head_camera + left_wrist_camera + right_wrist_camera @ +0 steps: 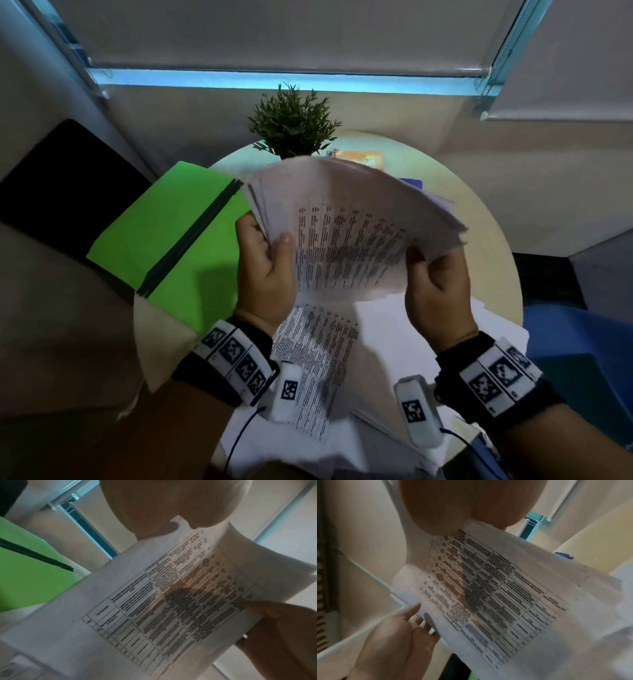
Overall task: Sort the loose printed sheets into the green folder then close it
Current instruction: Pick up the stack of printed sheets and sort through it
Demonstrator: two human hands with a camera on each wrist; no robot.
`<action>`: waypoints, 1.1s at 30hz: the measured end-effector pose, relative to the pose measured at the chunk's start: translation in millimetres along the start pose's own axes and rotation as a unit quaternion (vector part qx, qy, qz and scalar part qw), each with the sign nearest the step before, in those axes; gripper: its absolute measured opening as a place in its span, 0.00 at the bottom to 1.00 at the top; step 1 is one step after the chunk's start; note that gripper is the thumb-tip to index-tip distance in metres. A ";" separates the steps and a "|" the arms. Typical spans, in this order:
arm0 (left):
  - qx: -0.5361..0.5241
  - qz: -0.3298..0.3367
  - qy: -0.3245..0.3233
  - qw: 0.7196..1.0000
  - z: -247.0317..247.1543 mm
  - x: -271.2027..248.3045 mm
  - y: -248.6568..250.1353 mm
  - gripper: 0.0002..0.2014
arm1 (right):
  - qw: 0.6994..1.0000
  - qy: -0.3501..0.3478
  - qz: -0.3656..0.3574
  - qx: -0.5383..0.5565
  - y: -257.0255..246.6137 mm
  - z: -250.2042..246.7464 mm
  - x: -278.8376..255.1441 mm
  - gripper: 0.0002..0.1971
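A thick stack of printed sheets (349, 233) is held up above the round table (496, 246), fanned and curved. My left hand (270, 246) grips its left edge, thumb on the top page. My right hand (431, 270) grips the right edge. Both wrist views show the stack's underside with a printed table: sheets (171, 601) and sheets (505, 595), with the opposite hand pinching the far edge. The green folder (164, 233) lies to the left, overhanging the table edge, a dark elastic band (191, 236) across its cover. More loose sheets (394, 342) lie under my hands.
A small potted plant (293, 125) stands at the back of the table, with an orange item (359, 159) and a blue object (411, 181) near it. A black seat (61, 178) is on the left and a blue surface (582, 359) on the right.
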State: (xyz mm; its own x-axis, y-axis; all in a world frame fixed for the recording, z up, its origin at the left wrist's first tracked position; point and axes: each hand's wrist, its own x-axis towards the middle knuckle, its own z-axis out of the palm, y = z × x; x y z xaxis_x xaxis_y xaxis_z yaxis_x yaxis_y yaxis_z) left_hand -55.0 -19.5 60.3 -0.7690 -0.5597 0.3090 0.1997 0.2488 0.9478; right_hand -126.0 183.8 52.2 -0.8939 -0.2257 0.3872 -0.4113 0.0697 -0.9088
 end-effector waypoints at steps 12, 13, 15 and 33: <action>-0.008 -0.032 0.055 0.998 9.6 -4.6 3.0 0.23 | 1.000 -0.012 0.025 -0.013 -20.9 8.5 -3.2 0.25; -0.007 -0.032 0.046 0.998 6.5 -7.1 -1.8 0.22 | 0.999 -0.018 0.050 -0.003 -17.5 5.9 -8.5 0.28; 0.019 -0.054 0.012 0.998 2.1 -16.3 -14.8 0.21 | 0.994 -0.030 0.103 -0.013 -0.6 4.0 -25.7 0.28; 0.013 -0.199 0.035 0.979 14.4 -30.0 -32.1 0.19 | 0.970 -0.059 0.199 -0.127 37.0 4.3 -38.5 0.21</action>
State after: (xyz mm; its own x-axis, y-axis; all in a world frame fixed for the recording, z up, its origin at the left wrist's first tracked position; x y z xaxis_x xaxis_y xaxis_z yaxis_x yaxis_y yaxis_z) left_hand -47.1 0.7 19.5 -0.7384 -0.6698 -0.0783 -0.1236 0.0204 0.9921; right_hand -106.0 190.9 3.0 -0.9704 -0.2407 -0.0215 -0.0810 0.4077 -0.9095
